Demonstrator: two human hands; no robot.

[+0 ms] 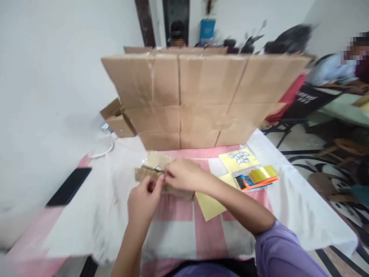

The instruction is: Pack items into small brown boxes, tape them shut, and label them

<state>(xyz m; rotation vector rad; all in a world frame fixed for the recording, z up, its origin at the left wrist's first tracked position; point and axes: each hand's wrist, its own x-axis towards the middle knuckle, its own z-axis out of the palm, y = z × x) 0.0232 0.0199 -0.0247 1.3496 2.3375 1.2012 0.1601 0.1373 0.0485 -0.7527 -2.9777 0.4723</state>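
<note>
the pink-and-white tablecloth (181,238) spreads under both hands, and beyond them rises a creased, taped corrugated cardboard panel (207,84). past the left hand, next to that panel, sits an open cardboard carton (122,125).

the small cardboard box (175,190) lies directly under the fingers, on the cloth. the step in hand looks like fine fingertip work along its top edge, perhaps fitting or fastening something there (the blur makes this a judgement). the next move seems to call for a steady left pinch while the right fingertips press or draw along the edge.

the right hand (181,173) reaches across with its fingers curled down onto the top of the box, gripping it near the edge. the left hand (145,194) is closed in a pinch, thumb and forefinger nearly meeting on the box's near side; exactly what sits between those tips is hidden. neither hand is spread.

well out from the left hand lies a black smartphone (69,186); a yellow paper sheet (210,206) lies below the right forearm, and beyond that forearm rests a yellow tape roll (263,174).
</note>
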